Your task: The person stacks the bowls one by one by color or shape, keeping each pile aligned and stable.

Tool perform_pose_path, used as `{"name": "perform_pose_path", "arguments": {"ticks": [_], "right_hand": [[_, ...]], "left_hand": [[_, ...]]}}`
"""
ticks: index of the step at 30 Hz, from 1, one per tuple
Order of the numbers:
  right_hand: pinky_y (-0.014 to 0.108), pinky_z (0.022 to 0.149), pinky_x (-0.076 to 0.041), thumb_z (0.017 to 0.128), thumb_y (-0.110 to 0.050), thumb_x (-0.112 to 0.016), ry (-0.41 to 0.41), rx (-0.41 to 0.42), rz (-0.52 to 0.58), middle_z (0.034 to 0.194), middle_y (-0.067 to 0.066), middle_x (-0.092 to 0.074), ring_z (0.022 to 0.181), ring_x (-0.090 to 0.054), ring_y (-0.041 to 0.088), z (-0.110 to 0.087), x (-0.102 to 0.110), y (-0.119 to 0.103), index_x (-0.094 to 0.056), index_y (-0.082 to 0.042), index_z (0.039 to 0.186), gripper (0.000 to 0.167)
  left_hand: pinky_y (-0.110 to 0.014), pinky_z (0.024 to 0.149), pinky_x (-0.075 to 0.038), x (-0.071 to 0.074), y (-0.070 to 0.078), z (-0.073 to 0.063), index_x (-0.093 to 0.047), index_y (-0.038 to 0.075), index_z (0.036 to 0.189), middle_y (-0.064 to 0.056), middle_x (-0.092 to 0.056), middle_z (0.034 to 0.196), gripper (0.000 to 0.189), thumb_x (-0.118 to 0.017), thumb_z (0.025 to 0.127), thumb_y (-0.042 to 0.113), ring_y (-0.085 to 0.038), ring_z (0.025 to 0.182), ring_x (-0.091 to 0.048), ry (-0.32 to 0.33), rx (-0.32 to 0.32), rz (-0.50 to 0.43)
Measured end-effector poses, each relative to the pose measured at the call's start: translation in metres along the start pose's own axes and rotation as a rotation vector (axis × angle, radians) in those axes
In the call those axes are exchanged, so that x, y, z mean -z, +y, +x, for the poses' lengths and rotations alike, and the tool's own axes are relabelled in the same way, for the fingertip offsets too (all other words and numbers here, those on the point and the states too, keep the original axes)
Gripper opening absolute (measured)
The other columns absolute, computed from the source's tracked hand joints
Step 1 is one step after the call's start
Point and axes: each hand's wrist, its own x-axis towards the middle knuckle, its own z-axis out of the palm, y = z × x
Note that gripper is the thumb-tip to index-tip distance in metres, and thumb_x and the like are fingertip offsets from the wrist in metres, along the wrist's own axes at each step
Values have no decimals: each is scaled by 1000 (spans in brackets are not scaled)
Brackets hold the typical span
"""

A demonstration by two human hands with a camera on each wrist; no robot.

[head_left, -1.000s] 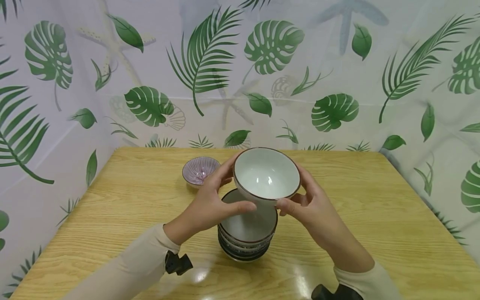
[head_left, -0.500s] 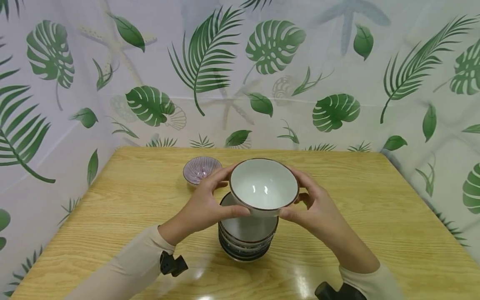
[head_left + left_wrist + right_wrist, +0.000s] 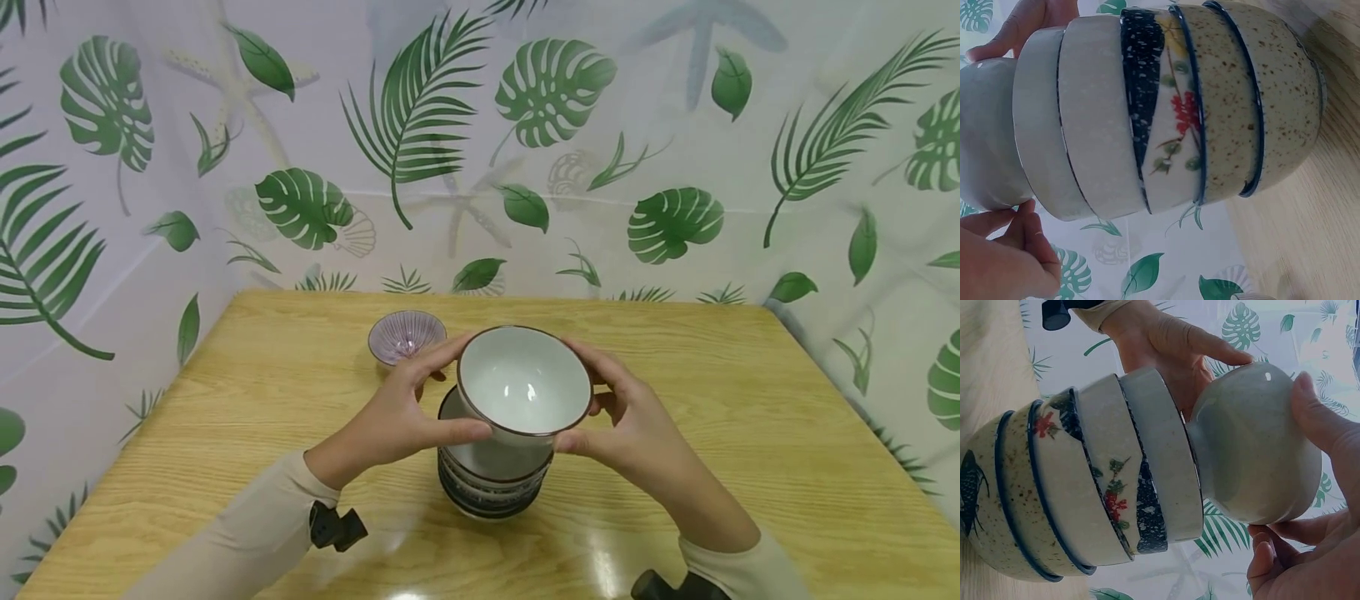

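Between my two hands is a white bowl (image 3: 525, 379) with a brown rim, gripped from both sides. My left hand (image 3: 401, 421) holds its left side, thumb at the front and fingers behind; my right hand (image 3: 637, 433) does the same on the right. The bowl is right over a stack of bowls (image 3: 491, 483) and hides part of the top one. In the left wrist view the stack (image 3: 1172, 112) shows speckled, floral and plain pale bowls nested together. The right wrist view has the held bowl (image 3: 1257, 444) with its base at the stack's top opening.
A small purple striped bowl (image 3: 405, 335) stands behind my left hand. The wooden table (image 3: 750, 400) reaches back to a leaf-patterned cloth (image 3: 592, 183). Black wrist cameras (image 3: 336, 527) sit at both sleeves.
Both hands have lowered the white bowl toward the stack and moved it slightly left. The stack and the purple bowl stay in place.
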Motion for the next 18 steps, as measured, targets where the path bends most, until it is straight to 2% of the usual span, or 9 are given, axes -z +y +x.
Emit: {"name": "perform_pose_path", "arguments": {"ticks": [7,12,18], "right_hand": [[22,76,-45,72,-22,-86,-45,24,-19,130,5,-48,104,-42,17,1,-1,5,-45,-14,143,82],[22,77,-45,71,-24,-86,-62,28,-52,129,4,-46,107,-40,16,1,-4,9,-46,-15,143,83],[25,79,-43,68,-26,-88,-73,38,-83,127,3,-47,109,-41,14,0,-9,14,-47,-14,142,85]], "left_hand": [[-43,91,-39,2,-2,-5,-46,15,143,-2,-55,132,96,-75,66,65,-19,116,-46,19,39,23],[-43,94,-39,5,-4,-10,-46,16,143,-1,-50,140,89,-85,68,43,-20,118,-43,-9,72,50],[-46,97,-39,7,-6,-16,-43,18,145,2,-45,144,91,-89,67,27,-19,127,-39,-39,116,99]]}}
